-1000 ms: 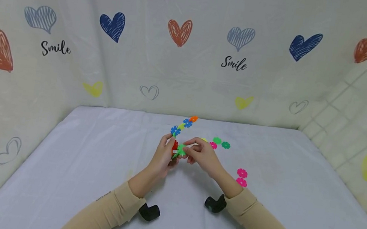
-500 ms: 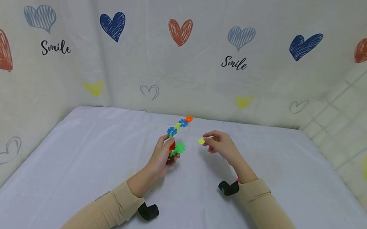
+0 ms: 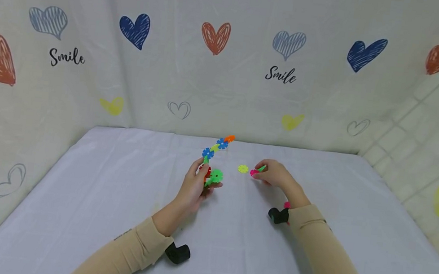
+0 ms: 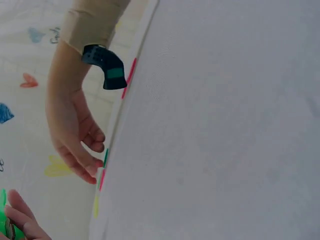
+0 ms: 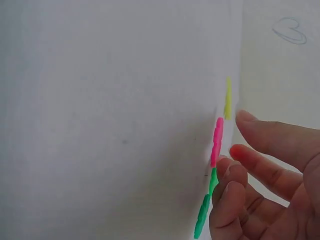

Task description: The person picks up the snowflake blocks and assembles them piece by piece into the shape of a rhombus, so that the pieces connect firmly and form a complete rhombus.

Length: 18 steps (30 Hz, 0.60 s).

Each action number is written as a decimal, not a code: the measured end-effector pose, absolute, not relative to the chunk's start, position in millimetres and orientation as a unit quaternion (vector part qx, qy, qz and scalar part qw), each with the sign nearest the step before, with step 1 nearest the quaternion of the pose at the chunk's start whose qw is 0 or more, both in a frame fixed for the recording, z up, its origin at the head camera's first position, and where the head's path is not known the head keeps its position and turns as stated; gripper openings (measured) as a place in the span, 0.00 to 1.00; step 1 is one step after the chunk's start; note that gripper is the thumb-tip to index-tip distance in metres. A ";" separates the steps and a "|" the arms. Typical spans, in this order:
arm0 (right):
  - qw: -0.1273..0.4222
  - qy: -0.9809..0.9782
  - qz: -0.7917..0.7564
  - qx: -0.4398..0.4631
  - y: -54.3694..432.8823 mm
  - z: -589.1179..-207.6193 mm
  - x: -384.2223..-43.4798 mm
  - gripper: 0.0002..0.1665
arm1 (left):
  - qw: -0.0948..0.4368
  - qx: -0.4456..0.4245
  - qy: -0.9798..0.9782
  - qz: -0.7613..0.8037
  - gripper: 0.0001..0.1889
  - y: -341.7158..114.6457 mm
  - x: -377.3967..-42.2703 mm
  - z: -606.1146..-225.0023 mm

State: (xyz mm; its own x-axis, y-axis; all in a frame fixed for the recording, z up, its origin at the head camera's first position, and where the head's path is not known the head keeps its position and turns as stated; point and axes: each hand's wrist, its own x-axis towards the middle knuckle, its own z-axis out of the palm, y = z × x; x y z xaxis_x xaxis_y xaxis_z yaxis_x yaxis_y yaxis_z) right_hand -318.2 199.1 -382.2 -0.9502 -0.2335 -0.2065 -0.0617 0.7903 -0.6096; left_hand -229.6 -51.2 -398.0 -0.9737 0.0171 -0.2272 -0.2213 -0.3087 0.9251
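Note:
In the head view my left hand grips a chain of joined snowflake discs. Blue discs and an orange disc rise at its upper end, while a bright green disc sticks out at the right by the fingers. My right hand is low over the table at a pink disc and a green disc. In the right wrist view its thumb and index finger stand apart beside the pink disc, with the green discs next to the curled other fingers.
A yellow disc lies left of the right hand. Pink discs lie by the right cuff, partly hidden by the black wrist camera. The white-covered table ends at a printed backdrop.
My right hand has let go of the green disc on the chain and moved right, past the yellow disc, to the pink and green discs. The left hand keeps holding the chain, nearly still.

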 end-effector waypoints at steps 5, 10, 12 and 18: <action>0.148 0.940 -0.299 -0.066 198.7 -385.3 -322.0 0.22 | 0.067 -0.089 0.580 0.807 0.26 -48.6 -230.0 -396.2; 0.142 0.946 -0.283 -0.070 197.7 -385.6 -324.7 0.19 | 0.071 -0.095 0.574 0.810 0.26 -47.8 -230.9 -394.8; 0.140 0.947 -0.280 -0.069 197.2 -385.4 -325.3 0.19 | 0.072 -0.092 0.574 0.810 0.26 -48.0 -231.1 -395.2; 0.129 0.942 -0.303 -0.068 197.0 -385.8 -324.9 0.18 | 0.079 -0.092 0.574 0.810 0.26 -48.4 -230.2 -394.9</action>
State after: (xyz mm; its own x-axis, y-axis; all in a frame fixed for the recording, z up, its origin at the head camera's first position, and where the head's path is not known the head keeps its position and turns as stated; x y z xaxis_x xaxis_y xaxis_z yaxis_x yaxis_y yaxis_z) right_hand -324.9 197.0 -385.8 -0.9578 -0.2058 -0.2009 -0.0499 0.8068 -0.5887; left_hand -230.2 -48.4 -394.9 -0.9704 0.0227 -0.2405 -0.2344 -0.3290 0.9148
